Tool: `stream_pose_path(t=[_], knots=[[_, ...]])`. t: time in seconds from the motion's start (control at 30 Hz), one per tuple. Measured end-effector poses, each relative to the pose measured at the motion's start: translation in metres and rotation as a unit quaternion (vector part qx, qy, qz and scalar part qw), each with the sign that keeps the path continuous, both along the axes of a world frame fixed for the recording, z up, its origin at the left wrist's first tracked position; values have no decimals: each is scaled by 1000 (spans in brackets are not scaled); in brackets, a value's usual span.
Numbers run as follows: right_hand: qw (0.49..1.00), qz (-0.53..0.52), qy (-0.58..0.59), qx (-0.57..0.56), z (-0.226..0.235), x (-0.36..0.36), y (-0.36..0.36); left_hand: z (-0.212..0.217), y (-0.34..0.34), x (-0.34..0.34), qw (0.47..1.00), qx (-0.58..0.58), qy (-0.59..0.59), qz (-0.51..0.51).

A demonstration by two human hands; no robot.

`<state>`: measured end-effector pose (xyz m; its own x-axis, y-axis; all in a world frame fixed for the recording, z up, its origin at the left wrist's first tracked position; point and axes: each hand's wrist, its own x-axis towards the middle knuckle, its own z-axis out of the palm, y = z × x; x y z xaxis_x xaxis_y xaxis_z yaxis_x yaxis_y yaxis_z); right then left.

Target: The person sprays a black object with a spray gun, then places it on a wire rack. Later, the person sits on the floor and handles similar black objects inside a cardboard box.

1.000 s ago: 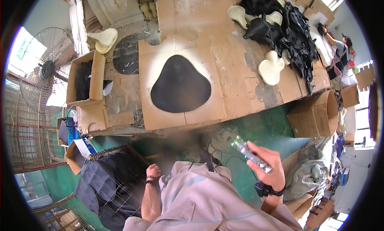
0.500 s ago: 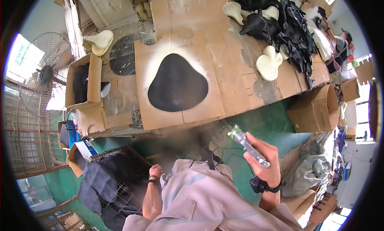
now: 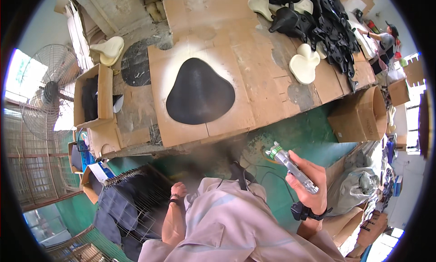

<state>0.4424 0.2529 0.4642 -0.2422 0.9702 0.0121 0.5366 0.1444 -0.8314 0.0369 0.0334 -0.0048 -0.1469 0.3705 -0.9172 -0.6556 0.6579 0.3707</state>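
My right hand is wrapped round a metal spray gun with a green ring near its nozzle. It holds the gun in front of the table edge, nozzle tipped up and to the left. On the table's cardboard lies a flat black saddle-shaped cover piece, its wide end toward me and a pale halo of overspray around its narrower end. My left hand hangs low by my apron, fingers curled, beside a wire rack draped with dark sheets. Whether those fingers hold anything is hidden.
Cream foam saddle pads and a heap of black saddle shells lie at the far right. A cardboard box of dark pieces stands left, near a caged fan. A large carton stands right. Another person works beyond.
My right hand with the spray gun has moved a little to the right and down. The cover piece stays on the cardboard; the view has shifted slightly.
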Motion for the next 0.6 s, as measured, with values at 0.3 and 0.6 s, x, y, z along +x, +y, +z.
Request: stream_pose_path(t=[0.3, 0.6], knots=[[996, 54, -16, -63, -13, 12, -19, 15, 95, -20, 953, 94, 268, -107], [999, 16, 15, -24, -22, 7, -28, 37, 285, -20, 757, 185, 607, -156]])
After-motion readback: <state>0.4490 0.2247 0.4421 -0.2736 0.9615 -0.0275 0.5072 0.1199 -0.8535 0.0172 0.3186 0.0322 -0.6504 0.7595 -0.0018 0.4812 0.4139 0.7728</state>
